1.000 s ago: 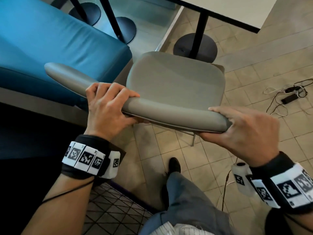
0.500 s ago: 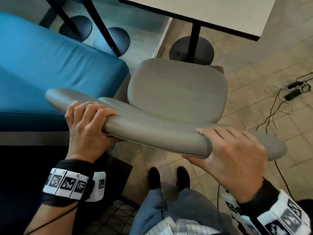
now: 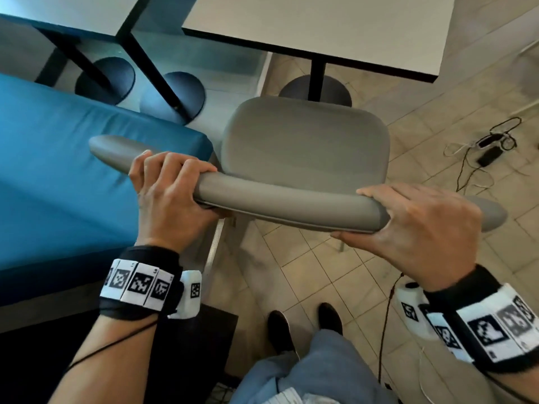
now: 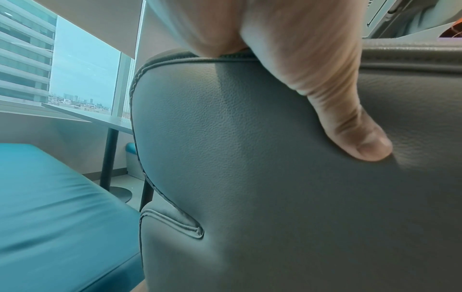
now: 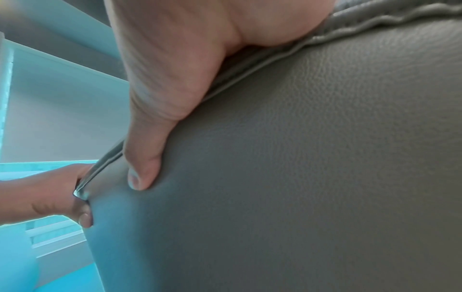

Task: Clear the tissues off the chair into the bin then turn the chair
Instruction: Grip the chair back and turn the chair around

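Note:
The grey padded chair stands on the tiled floor, its bare seat facing the white table. My left hand grips the left part of its curved backrest, fingers over the top and thumb behind. My right hand grips the right part the same way. In the left wrist view my thumb presses the backrest's grey leather. The right wrist view shows my right thumb on the leather, with my left hand beyond. No tissues or bin are in view.
A blue upholstered bench lies close on the chair's left. A white table on a black pedestal stands just beyond the seat. Cables and a power adapter lie on the tiles at right. My feet are behind the chair.
The chair has swung so its seat faces the white table squarely, and it sits farther from the bench. Both hands have kept their grip on the backrest.

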`<state>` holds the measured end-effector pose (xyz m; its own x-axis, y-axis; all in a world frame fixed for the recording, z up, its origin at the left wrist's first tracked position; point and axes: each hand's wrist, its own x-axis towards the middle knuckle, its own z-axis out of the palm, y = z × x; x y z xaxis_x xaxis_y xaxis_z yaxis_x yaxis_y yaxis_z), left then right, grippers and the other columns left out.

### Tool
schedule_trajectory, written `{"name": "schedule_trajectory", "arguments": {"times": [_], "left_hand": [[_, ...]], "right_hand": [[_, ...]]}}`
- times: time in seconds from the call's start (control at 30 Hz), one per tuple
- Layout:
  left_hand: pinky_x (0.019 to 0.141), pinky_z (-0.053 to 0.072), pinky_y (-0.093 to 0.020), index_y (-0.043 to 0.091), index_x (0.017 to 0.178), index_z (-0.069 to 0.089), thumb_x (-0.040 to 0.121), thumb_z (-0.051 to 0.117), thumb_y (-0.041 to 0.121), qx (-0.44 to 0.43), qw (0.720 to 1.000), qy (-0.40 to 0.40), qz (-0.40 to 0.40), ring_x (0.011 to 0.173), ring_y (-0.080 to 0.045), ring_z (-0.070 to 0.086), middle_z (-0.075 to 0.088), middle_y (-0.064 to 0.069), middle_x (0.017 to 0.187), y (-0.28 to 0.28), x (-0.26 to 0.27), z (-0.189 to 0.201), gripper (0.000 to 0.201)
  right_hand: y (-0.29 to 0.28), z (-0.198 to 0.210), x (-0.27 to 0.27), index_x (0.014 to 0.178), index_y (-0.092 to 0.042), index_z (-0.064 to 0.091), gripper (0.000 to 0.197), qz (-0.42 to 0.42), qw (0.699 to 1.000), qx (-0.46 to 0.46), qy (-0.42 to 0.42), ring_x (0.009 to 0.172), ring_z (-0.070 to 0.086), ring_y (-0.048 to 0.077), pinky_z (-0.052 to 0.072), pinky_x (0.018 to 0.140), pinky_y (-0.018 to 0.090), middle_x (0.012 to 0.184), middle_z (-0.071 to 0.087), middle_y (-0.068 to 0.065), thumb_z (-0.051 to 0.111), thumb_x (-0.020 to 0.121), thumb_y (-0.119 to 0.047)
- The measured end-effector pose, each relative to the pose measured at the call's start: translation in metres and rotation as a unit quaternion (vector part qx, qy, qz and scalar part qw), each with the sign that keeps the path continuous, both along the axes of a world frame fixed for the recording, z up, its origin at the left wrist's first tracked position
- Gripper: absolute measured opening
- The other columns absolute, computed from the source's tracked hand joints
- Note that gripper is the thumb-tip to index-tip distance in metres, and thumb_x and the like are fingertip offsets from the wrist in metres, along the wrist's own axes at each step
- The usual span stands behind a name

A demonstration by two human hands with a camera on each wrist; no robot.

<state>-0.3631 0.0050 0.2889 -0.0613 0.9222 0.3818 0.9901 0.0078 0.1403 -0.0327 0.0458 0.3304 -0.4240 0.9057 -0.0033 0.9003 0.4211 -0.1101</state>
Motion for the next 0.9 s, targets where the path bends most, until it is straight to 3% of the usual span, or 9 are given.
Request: {"name": "schedule_trajectory", "arguments": {"times": [0.17, 0.27, 0.43, 0.6, 0.8, 0.9], "left_hand": [[0.111, 0.026, -0.049, 0.021, 0.102, 0.068, 0.06, 0.078, 0.062, -0.01, 1.0, -0.01, -0.01, 0.109, -0.032, 0.049, 0.061, -0.005, 0.1, 0.053, -0.011, -0.001, 0.06], [0.11, 0.026, -0.05, 0.021, 0.103, 0.067, 0.059, 0.075, 0.068, -0.012, 1.0, -0.011, -0.014, 0.11, -0.032, 0.048, 0.06, -0.006, 0.102, 0.082, -0.013, -0.002, 0.065], [0.108, 0.028, -0.051, 0.02, 0.104, 0.066, 0.06, 0.066, 0.079, -0.005, 1.0, -0.022, -0.02, 0.111, -0.029, 0.041, 0.06, -0.008, 0.103, 0.124, -0.013, -0.001, 0.073], [0.108, 0.025, -0.048, 0.018, 0.104, 0.066, 0.06, 0.067, 0.081, -0.004, 1.0, -0.016, -0.019, 0.111, -0.029, 0.042, 0.061, -0.008, 0.104, 0.163, -0.013, -0.003, 0.077], [0.109, 0.027, -0.05, 0.02, 0.106, 0.064, 0.06, 0.07, 0.077, -0.018, 1.0, -0.006, -0.019, 0.11, -0.03, 0.044, 0.06, -0.007, 0.106, 0.212, -0.016, -0.001, 0.074], [0.11, 0.024, -0.047, 0.02, 0.107, 0.064, 0.062, 0.064, 0.081, -0.022, 1.0, -0.003, -0.016, 0.111, -0.03, 0.045, 0.06, -0.006, 0.107, 0.233, -0.016, 0.001, 0.076]], "right_hand": [[0.042, 0.0, -0.014, 0.1, -0.018, 0.072, 0.07, -0.008, 1.0, 0.01, -0.009, 0.063, 0.063, 0.025, 0.031, 0.06, 0.027, 0.074, 0.071, 0.005, 0.056, 0.073, -0.08], [0.069, -0.002, -0.015, 0.102, -0.018, 0.07, 0.072, -0.004, 1.0, 0.01, -0.009, 0.065, 0.063, 0.025, 0.04, 0.058, 0.03, 0.077, 0.071, 0.005, 0.053, 0.074, -0.081], [0.112, -0.004, -0.015, 0.1, -0.018, 0.071, 0.072, -0.005, 1.0, 0.029, -0.008, 0.064, 0.062, 0.024, 0.04, 0.058, 0.031, 0.076, 0.07, 0.004, 0.054, 0.073, -0.082], [0.155, -0.007, -0.012, 0.104, -0.017, 0.069, 0.077, 0.004, 1.0, 0.026, -0.006, 0.067, 0.063, 0.025, 0.046, 0.06, 0.034, 0.08, 0.071, 0.005, 0.048, 0.073, -0.085], [0.204, -0.003, -0.018, 0.099, -0.018, 0.07, 0.073, 0.001, 0.999, 0.034, -0.006, 0.062, 0.061, 0.023, 0.031, 0.058, 0.027, 0.073, 0.069, 0.003, 0.053, 0.071, -0.084], [0.226, -0.005, -0.018, 0.102, -0.02, 0.069, 0.075, 0.008, 1.0, 0.03, -0.004, 0.066, 0.063, 0.023, 0.045, 0.057, 0.031, 0.078, 0.07, 0.001, 0.049, 0.071, -0.086]]}}
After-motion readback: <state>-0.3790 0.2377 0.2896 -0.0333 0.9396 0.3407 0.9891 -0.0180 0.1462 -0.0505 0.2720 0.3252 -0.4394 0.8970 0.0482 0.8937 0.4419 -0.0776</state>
